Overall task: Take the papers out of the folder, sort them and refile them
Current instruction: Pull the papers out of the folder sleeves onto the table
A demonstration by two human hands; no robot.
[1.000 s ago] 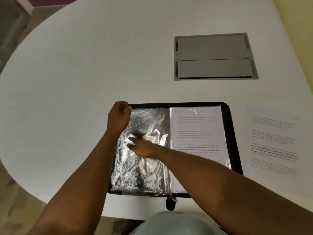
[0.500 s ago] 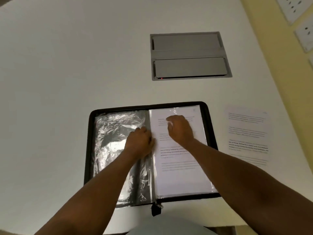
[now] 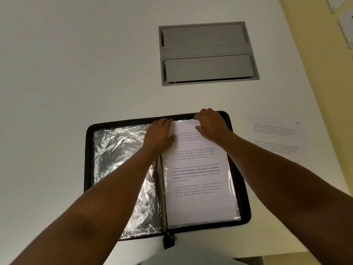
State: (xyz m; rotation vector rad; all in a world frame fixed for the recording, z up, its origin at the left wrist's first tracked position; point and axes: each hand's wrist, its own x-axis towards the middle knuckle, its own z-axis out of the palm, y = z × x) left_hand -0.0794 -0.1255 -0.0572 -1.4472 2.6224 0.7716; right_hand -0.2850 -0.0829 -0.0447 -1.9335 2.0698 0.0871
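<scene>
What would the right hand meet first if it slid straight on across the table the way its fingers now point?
The right hand points away from the person, so it would probably first cross the folder's black rim, then bare white table, then the grey hatch.

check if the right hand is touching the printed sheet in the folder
Touching. The head view shows the right hand lying on the top edge of the printed sheet in the folder, its thumb on the page.
</scene>
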